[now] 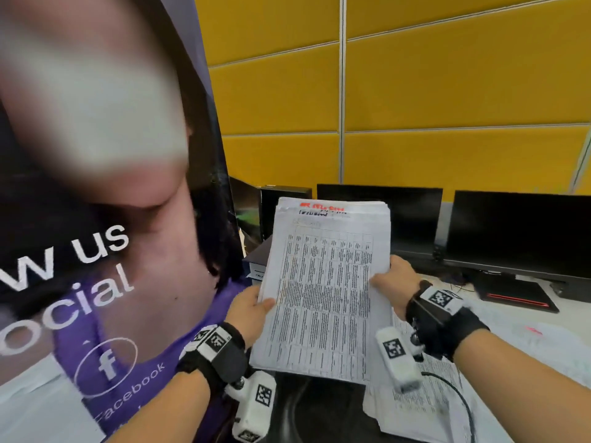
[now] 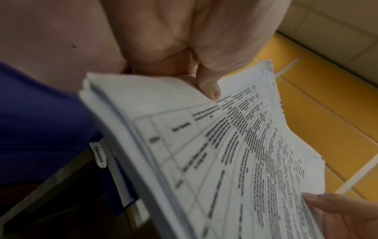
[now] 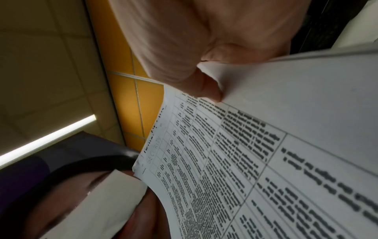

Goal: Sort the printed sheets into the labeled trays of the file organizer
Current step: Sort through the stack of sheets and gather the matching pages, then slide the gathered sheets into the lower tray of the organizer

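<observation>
I hold a thick stack of printed sheets (image 1: 323, 292) upright in front of me, its top page a dense table with red and black handwriting at the head. My left hand (image 1: 252, 310) grips the stack's left edge, thumb on the front (image 2: 208, 87). My right hand (image 1: 395, 282) grips the right edge, thumb pressed on the top page (image 3: 210, 90). The same stack (image 2: 235, 153) fills both wrist views (image 3: 266, 161). Behind the stack's left edge shows part of the blue file organizer (image 1: 257, 263); a blue tray with a handwritten label tab (image 2: 99, 155) lies below the sheets.
A tall purple printed banner (image 1: 105, 251) stands close on the left. Dark monitors (image 1: 518, 231) line the back of the desk under a yellow panelled wall. More printed sheets (image 1: 425, 407) lie on the white desk at lower right, with a black cable across them.
</observation>
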